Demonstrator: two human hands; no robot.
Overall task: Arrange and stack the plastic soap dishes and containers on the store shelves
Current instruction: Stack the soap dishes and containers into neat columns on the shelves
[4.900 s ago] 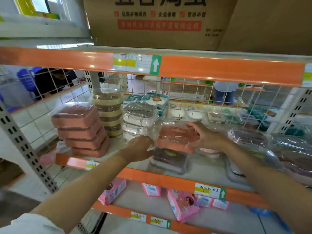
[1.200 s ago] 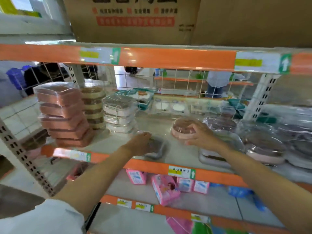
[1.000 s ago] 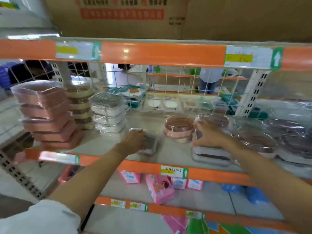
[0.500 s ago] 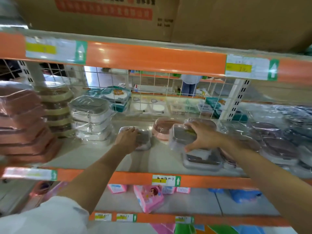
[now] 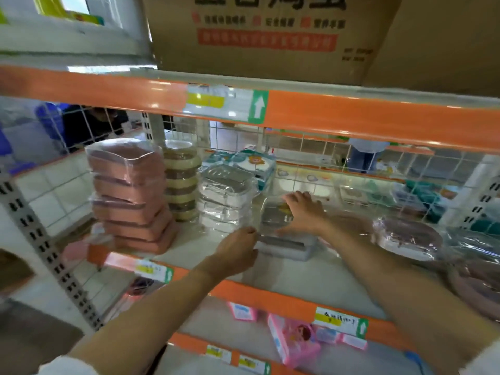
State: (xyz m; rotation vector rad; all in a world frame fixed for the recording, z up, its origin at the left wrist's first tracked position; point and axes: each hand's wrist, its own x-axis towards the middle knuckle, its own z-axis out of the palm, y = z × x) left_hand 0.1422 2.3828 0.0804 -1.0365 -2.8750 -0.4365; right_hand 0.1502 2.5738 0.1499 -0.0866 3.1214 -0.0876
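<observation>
Now the right hand (image 5: 303,212) lies flat, fingers spread, on the top grey soap dish (image 5: 276,215) (wrapped in plastic) beside the clear stack (image 5: 226,201); the left hand (image 5: 238,250) grips the lower dish (image 5: 284,246).

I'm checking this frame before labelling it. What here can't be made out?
- Grey soap dishes, head view: the right hand covers the top one, so how squarely it sits is unclear.
- Left hand: its fingertips are hidden behind its own back.
- Round dishes at right: blurred under wrap, cut by the edge.
- Price label: writing too small.
</observation>
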